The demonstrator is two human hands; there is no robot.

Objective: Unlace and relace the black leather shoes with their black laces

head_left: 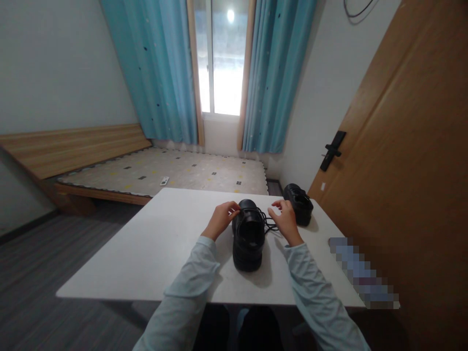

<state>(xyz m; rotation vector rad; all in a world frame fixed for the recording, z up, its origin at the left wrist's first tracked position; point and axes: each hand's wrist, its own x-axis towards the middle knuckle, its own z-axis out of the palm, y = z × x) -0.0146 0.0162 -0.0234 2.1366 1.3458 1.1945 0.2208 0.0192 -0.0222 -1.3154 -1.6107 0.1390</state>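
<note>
A black lace-up shoe (248, 241) stands on the white table (153, 243) in front of me, heel toward me. My left hand (220, 219) rests against the shoe's left side near the toe, fingers curled at the laces. My right hand (285, 219) is just right of the shoe, fingers pinching a loose black lace (269, 225) that trails onto the table. A second black shoe (299, 204) sits at the table's far right corner, beyond my right hand.
A wooden door (402, 161) with a black handle (332, 150) stands close on the right. Beyond the table lies a low bed (164, 170) with a wooden frame, a small white remote (164, 181) on it, and blue curtains (161, 73) beside a window.
</note>
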